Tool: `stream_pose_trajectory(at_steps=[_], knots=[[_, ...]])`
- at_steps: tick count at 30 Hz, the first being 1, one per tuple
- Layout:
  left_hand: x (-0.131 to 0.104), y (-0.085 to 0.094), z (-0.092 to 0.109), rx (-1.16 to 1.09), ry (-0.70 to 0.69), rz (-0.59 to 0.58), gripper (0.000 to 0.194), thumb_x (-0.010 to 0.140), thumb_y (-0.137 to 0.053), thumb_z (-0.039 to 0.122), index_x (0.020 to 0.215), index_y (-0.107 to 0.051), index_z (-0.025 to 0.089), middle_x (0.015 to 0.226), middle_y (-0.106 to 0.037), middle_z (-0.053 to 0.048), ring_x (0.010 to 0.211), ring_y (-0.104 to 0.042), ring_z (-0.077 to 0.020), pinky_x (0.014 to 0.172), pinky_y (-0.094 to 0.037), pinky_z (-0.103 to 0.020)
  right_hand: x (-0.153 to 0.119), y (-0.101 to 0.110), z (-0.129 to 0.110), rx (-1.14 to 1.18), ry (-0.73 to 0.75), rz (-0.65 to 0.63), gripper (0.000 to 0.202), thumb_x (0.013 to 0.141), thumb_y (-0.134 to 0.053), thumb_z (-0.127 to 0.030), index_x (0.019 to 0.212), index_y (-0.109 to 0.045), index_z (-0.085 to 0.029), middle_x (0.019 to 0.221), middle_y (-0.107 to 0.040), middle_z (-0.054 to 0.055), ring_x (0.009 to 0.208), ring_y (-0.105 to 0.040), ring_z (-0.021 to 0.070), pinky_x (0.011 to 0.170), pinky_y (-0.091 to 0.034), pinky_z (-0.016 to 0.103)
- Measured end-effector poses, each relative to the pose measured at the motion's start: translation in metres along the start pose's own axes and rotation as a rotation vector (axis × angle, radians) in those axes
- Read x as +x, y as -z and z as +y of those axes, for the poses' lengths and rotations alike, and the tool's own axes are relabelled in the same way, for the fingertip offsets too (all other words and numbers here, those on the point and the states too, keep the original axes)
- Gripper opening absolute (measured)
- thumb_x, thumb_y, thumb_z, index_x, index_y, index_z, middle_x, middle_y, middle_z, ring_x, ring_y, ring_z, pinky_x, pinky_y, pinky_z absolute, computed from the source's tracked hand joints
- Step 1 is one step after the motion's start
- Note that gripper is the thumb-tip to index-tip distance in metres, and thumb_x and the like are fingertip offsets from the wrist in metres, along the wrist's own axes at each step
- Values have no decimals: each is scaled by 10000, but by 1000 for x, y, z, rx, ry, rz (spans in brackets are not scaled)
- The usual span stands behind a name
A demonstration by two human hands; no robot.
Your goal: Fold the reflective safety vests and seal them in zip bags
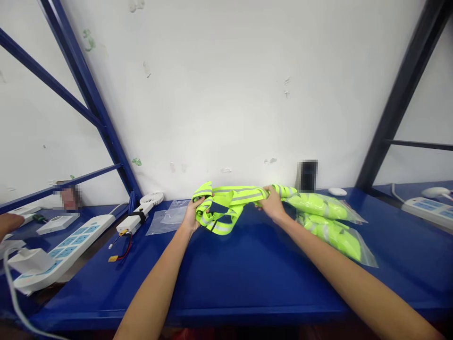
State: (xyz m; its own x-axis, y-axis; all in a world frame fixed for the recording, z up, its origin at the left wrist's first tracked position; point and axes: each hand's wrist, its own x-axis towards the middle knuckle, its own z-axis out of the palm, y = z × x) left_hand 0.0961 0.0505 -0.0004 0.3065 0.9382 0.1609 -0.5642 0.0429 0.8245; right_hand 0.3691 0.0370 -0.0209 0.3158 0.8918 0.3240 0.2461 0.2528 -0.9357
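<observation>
Neon-yellow reflective straps (222, 225) with grey stripes hang in loops between my two hands over the blue table (240, 278). My left hand (194, 213) is closed on the bunched left part of them. On the right, my right hand (272, 203) grips the straps, its fingertips partly hidden behind the fabric. A further length of the straps sticks out to the right of that hand, close to two clear bags of yellow reflective material, an upper bag (320, 205) and a lower bag (334, 236).
Flat clear plastic bags (166, 219) lie left of my left hand, near a white fan (152, 198) and a cabled white device (132, 222). A power strip (67, 250) sits far left. Part of another person's hand (10, 223) shows at the left edge.
</observation>
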Motion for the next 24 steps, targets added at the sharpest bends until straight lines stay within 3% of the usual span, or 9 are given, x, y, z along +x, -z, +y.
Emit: stream_pose_trajectory(at_steps=[2, 4, 7, 11, 14, 16, 18, 21, 24], knots=[[2, 4, -1, 40, -66, 51, 356, 704, -719, 186, 1027, -593, 108, 815, -709, -56, 379, -495, -50, 365, -420, -168, 9, 8, -8, 256, -89, 129, 400, 609, -597, -178, 967, -423, -219, 587, -556, -74, 423, -535, 129, 391, -426, 221], [2, 4, -3, 72, -86, 91, 344, 685, -725, 165, 999, -604, 97, 816, -712, -62, 408, -528, -65, 379, -443, -175, 11, 11, -18, 404, -87, 207, 379, 602, -577, -167, 946, -428, -223, 590, -553, -78, 415, -525, 112, 412, -455, 224], [0, -5, -8, 103, -61, 106, 338, 661, -737, 150, 972, -622, 86, 820, -714, -73, 471, -583, -97, 394, -471, -185, -2, 5, -33, 397, 132, 201, 295, 644, -574, -165, 922, -487, -209, 768, -644, 2, 628, -642, 151, 611, -556, 292], [-7, -23, -12, 123, -9, 38, 320, 680, -741, 186, 969, -641, 92, 808, -712, -71, 434, -561, -92, 367, -465, -192, -42, -17, -38, 86, 565, -137, 279, 749, -539, -127, 1014, -589, -198, 1106, -659, 82, 1057, -620, 215, 954, -482, 394], [-14, -34, -13, 99, 34, -65, 337, 691, -740, 210, 992, -647, 92, 834, -713, -85, 425, -560, -87, 359, -459, -185, -68, -33, -28, -148, 780, -477, 319, 789, -498, -75, 1052, -628, -200, 1158, -655, 81, 1120, -591, 214, 994, -446, 382], [-20, -41, -12, 102, 84, -138, 369, 691, -742, 209, 1026, -642, 92, 854, -715, -97, 415, -556, -85, 356, -453, -184, -77, -41, -22, -279, 797, -623, 339, 833, -463, -71, 1109, -618, -190, 1161, -657, 85, 1083, -608, 204, 952, -465, 348], [-26, -48, -11, 127, 135, -204, 390, 688, -746, 206, 1046, -637, 94, 860, -716, -108, 431, -574, -105, 354, -452, -194, -76, -46, -17, -468, 741, -671, 327, 849, -451, -78, 1117, -616, -167, 1125, -671, 101, 1027, -630, 214, 894, -486, 332], [-31, -57, -14, 178, 191, -305, 428, 681, -757, 218, 1071, -629, 96, 876, -716, -125, 481, -610, -148, 369, -466, -222, -61, -50, -16, -826, 633, -629, 304, 832, -493, -90, 1092, -641, -141, 1121, -673, 145, 1049, -620, 266, 913, -470, 371], [-32, -63, -21, 207, 211, -340, 449, 656, -777, 217, 1063, -627, 101, 850, -714, -111, 487, -614, -144, 414, -484, -229, -32, -53, -18, -1119, 521, -541, 302, 832, -548, -138, 1114, -655, -159, 1255, -607, 155, 1170, -545, 325, 972, -433, 432]])
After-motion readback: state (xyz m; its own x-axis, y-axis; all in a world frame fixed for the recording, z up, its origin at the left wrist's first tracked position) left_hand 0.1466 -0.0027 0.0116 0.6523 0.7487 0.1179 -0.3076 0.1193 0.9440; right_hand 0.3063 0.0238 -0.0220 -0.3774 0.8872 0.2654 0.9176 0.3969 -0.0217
